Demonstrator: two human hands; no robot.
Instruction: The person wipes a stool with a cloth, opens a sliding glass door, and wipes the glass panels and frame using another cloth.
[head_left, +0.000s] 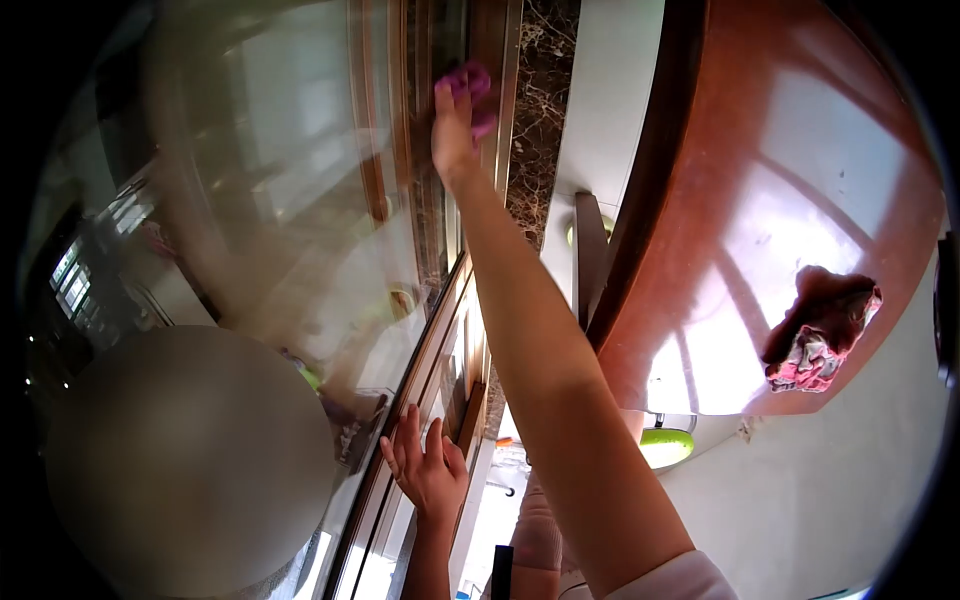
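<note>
My right hand [455, 140] is stretched far forward along the sliding glass door, its fingers closed on a purple cloth [470, 80]. The cloth lies against the brown door frame [490, 40] at the top of the view. Lower down, my left hand [430, 475] rests with spread fingers at the brown rail along the glass edge, holding nothing. To the left of both hands stretches the glass pane [270, 180], full of reflections.
On the right stands a glossy reddish-brown table [720, 330] with a crumpled red and grey cloth [822, 335] on it. Beneath its edge is a yellow-green round object [665, 447]. A dark marbled strip [540, 110] runs beside the frame. A blurred pale disc [190, 460] covers the lower left.
</note>
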